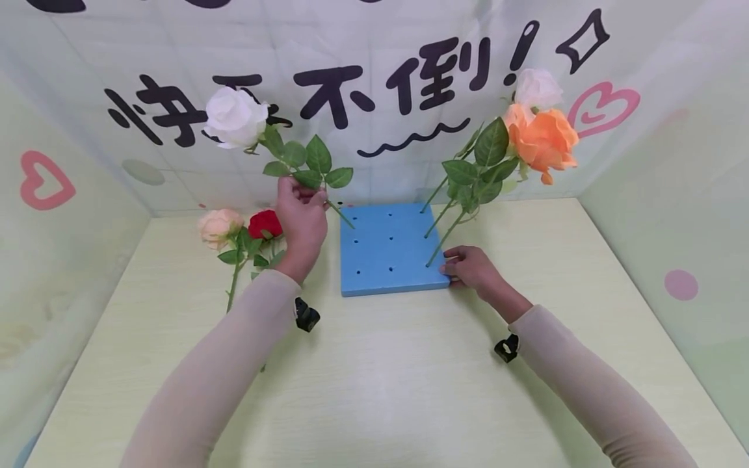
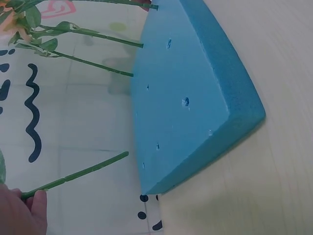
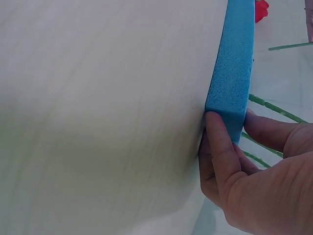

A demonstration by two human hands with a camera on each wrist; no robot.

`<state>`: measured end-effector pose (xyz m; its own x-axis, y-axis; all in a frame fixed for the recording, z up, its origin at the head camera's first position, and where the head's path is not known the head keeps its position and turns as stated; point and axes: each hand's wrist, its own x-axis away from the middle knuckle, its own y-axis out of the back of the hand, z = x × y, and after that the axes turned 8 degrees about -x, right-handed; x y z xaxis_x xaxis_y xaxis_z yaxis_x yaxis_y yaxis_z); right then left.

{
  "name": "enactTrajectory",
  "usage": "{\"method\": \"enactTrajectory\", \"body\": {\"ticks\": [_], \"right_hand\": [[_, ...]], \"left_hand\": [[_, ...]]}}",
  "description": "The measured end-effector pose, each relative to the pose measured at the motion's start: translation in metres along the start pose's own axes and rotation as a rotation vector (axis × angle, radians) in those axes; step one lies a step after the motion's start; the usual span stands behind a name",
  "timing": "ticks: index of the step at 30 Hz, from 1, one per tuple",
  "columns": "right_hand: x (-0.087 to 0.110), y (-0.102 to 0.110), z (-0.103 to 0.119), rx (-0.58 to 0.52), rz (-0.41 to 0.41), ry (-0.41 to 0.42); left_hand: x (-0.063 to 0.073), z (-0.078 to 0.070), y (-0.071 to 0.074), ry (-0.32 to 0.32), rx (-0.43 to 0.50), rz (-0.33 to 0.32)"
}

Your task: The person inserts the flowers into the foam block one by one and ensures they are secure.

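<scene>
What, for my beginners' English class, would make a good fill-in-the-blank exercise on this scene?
1. The left hand holds a rose coloured ____.
2. The right hand grips the board, whose colour is ____.
3. ____ stems stand in the board.
4. The flower beside the peach rose on the table is coloured ____.

Missing words: white; blue; Three; red.

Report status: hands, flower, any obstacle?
Left hand pinches white rose by green stem, tip outside blue square foam block. Right hand grips block's near right corner. No obstruction visible at left-column holes.
</scene>
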<state>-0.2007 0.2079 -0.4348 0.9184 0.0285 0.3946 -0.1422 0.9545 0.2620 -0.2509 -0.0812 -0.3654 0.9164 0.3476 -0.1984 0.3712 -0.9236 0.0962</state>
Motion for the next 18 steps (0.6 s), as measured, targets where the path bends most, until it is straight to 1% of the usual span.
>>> {"method": "enactTrajectory", "body": {"ticks": [11, 18], "right_hand": [[0.001, 0.000, -0.001, -0.003, -0.001, 0.004], [0.000, 0.000, -0.001, -0.014, 0.000, 0.005]], "left_hand": [[-0.005, 0.007, -0.018, -0.016, -0.051, -0.050], [-0.012, 0.011, -0.022, -0.042, -0.098, -0.067]]}}
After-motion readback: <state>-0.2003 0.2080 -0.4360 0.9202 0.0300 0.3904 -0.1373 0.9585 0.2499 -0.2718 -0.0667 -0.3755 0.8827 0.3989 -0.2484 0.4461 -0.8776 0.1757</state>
